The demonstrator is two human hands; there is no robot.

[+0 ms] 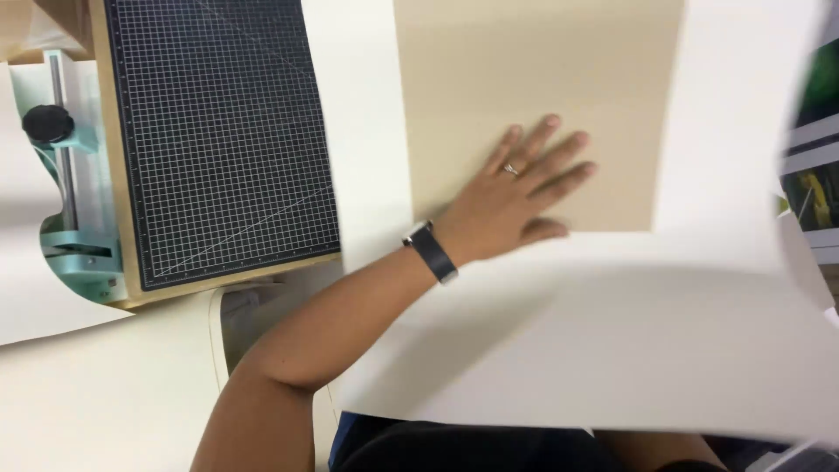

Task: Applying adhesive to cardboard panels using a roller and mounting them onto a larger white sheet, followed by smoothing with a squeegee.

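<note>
My left hand (520,197) lies flat, palm down and fingers spread, on a tan sheet of card (524,79) on the table. It holds nothing. There is a ring on one finger and a dark watch (430,252) on the wrist. A large white sheet (629,341) is raised and blurred in front of me; its edge covers the thumb side of the hand and the near part of the tan card. White paper (358,131) frames the tan card on both sides. My right hand is out of sight.
A dark gridded cutting mat (218,131) on a wooden board sits to the left. Beyond it is a teal paper trimmer (74,175) with a black knob. Shelving or bins show at the right edge (813,166).
</note>
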